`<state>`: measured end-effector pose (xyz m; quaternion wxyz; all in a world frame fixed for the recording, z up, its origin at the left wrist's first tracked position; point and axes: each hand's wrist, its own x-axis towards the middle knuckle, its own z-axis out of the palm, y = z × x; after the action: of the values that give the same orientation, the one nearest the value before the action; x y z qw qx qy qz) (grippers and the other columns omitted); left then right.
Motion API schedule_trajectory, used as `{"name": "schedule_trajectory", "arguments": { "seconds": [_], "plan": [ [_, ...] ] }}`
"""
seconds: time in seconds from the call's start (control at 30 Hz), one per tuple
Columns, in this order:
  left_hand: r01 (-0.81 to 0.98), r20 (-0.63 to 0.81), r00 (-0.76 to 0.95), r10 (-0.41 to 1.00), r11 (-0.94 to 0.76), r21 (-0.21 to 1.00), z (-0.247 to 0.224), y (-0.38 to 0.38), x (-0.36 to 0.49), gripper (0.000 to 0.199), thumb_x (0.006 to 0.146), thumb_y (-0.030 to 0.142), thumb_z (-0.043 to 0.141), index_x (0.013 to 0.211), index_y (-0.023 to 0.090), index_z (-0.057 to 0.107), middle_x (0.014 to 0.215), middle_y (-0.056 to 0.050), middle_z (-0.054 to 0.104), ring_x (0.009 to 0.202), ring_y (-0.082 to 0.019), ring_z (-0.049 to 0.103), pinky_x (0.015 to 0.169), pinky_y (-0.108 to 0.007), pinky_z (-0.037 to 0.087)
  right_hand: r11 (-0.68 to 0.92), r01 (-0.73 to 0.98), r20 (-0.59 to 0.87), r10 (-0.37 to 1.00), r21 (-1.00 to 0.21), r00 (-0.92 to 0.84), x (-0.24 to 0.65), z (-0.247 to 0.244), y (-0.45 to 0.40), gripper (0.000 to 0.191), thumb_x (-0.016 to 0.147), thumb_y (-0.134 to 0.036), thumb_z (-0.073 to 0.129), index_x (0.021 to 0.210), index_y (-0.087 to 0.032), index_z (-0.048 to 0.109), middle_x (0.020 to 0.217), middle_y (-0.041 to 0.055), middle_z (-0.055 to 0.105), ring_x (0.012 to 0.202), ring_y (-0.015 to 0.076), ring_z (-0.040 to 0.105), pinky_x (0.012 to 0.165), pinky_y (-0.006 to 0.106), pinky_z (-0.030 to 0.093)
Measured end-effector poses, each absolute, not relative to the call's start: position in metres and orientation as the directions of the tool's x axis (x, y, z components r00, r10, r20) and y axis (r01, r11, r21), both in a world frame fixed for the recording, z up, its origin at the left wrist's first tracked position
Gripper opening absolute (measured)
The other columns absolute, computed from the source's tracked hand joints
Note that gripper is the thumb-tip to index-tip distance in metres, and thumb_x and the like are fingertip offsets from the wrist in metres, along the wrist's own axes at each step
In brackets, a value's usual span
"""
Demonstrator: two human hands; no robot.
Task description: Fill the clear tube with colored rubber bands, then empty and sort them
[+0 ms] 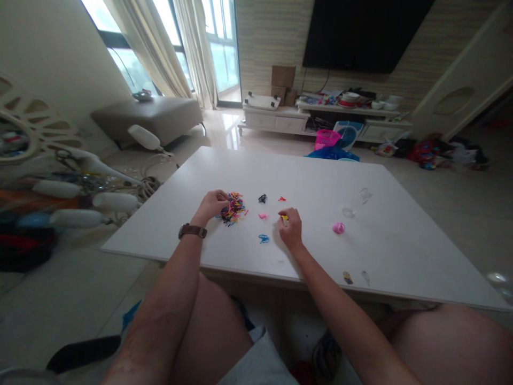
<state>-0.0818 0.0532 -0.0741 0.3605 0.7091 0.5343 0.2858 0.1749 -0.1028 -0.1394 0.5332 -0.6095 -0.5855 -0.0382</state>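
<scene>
My left hand, with a brown-strapped watch at the wrist, reaches into the left edge of a mixed pile of small coloured rubber bands. Its fingers are pinched together, and what lies between them is hidden. My right hand is curled, thumb and fingers closed around yellow rubber bands at the tabletop. Between the hands lie small single-colour heaps: black bands, pink bands and blue bands. A few red bands sit just beyond my right hand.
On the white table, a pink cap-like piece, a clear container and a clear ring lie to the right. A small yellow cartoon figure is near the front edge. Beyond the table stands a pink basket.
</scene>
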Motion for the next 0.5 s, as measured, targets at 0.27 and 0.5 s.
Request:
{"name": "schedule_trajectory", "arguments": {
  "seconds": [0.27,0.5],
  "plan": [
    [0.512,0.002,0.276,0.961,-0.149,0.846,-0.0699,0.0505,-0.0809,0.026,0.064,0.032,0.073,0.081,0.014,0.08,0.069,-0.005,0.073,0.066,-0.017,0.061,0.059,-0.026,0.044,0.253,0.743,0.661,0.678,-0.62,0.321,0.1738,-0.1376,-0.1036,0.018,0.08,-0.007,0.053,0.084,-0.024,0.057,0.085,0.004,0.063,0.087,0.024,0.058,0.078,0.038,0.049],
    [0.463,0.046,0.277,0.96,-0.175,0.869,-0.0739,0.0508,-0.0803,0.028,0.068,0.038,0.074,0.08,0.013,0.078,0.074,-0.006,0.075,0.069,-0.016,0.061,0.062,-0.026,0.046,0.262,0.738,0.661,0.682,-0.621,0.314,0.1749,-0.1398,-0.1025,0.018,0.079,-0.007,0.053,0.084,-0.024,0.057,0.084,0.0041,0.062,0.087,0.024,0.058,0.076,0.037,0.048]
  ]
}}
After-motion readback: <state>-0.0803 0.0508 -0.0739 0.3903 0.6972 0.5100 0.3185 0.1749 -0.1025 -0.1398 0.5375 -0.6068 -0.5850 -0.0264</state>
